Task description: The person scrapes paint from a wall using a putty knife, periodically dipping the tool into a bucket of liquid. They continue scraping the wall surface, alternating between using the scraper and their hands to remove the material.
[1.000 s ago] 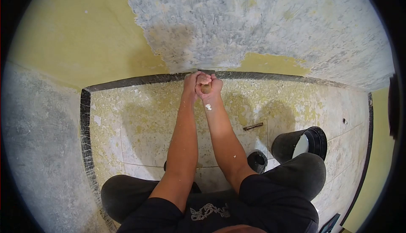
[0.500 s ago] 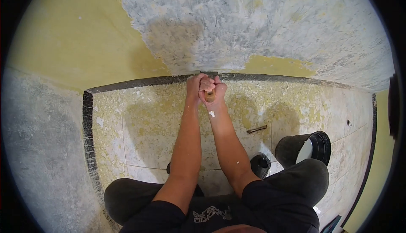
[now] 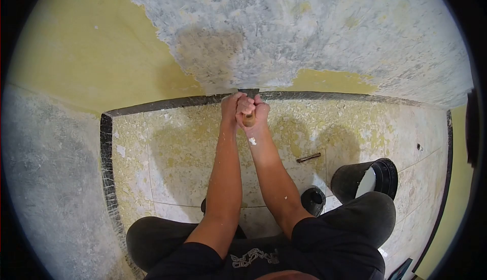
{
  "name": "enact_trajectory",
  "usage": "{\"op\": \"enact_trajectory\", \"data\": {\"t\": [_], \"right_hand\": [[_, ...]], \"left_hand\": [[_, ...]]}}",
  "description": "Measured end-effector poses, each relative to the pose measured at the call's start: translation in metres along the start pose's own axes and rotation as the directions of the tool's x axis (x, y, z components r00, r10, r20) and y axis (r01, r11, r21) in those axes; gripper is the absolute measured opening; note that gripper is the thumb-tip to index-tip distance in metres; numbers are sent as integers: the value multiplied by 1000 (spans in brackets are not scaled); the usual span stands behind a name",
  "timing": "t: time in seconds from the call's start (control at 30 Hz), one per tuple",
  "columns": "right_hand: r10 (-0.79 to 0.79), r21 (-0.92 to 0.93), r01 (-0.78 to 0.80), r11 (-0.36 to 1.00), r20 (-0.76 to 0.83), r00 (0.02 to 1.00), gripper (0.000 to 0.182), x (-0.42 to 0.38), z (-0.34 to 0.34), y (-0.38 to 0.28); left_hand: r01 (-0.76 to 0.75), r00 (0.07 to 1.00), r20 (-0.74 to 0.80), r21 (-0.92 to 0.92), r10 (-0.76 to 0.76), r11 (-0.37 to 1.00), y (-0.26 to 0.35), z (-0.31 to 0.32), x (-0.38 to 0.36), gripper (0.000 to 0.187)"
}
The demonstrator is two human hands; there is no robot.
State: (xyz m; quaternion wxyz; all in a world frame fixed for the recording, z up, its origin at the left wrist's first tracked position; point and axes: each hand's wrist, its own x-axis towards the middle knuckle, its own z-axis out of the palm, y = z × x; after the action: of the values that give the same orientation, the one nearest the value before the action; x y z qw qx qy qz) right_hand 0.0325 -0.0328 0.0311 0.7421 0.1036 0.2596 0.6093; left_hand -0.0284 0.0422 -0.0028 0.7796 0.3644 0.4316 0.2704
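Note:
Both hands are wrapped round a scraper (image 3: 249,119), whose round wooden handle end points back towards me. Its dark, wide blade shows beyond my fingers, at the foot of the wall (image 3: 284,31) by the dark skirting. My left hand (image 3: 231,106) is closed along the tool's left side, and my right hand (image 3: 261,113) grips the handle from the right. The wall has bare grey-white patches, with yellow paint (image 3: 332,79) left in a low strip and at the left. A white flake sticks to my right wrist.
Yellow and white paint flakes (image 3: 198,133) litter the tiled floor. A small thin stick-like object (image 3: 308,157) lies right of my arms. Near my right knee stand a black bucket (image 3: 347,181) with something whitish inside and a smaller black object (image 3: 313,199). A grey side wall (image 3: 50,178) rises at left.
My hands and the scraper have shifted very slightly left in view, with the blade edge a little lower. My grip stays the same.

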Motion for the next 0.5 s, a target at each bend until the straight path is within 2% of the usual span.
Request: {"op": "enact_trajectory", "data": {"t": [0.1,0.17,0.37,0.43,0.47,0.5], "right_hand": [[-32,-21,32,999,1,999,55,3,-1,5],[-47,-41,46,998,-19,999,55,5,-6,4],[-31,-29,31,999,7,999,54,7,1,6],[-20,36,20,999,-10,1000,54,15,-12,-2],[-17,-49,19,999,35,999,51,12,-19,-6],[-18,-49,20,999,45,999,51,6,-15,-4]], "left_hand": [[-34,999,-24,26,35,999,1,2,-5,20],[-1,1000,-7,-96,0,995,2,4,-14,19],[-20,998,-53,-62,17,998,20,14,-21,16],[-5,999,45,-146,12,989,8,6,-15,14],[-7,999,50,-147,14,989,0,6,-13,14],[-16,1000,8,-138,17,990,-3,6,-12,15]]}}
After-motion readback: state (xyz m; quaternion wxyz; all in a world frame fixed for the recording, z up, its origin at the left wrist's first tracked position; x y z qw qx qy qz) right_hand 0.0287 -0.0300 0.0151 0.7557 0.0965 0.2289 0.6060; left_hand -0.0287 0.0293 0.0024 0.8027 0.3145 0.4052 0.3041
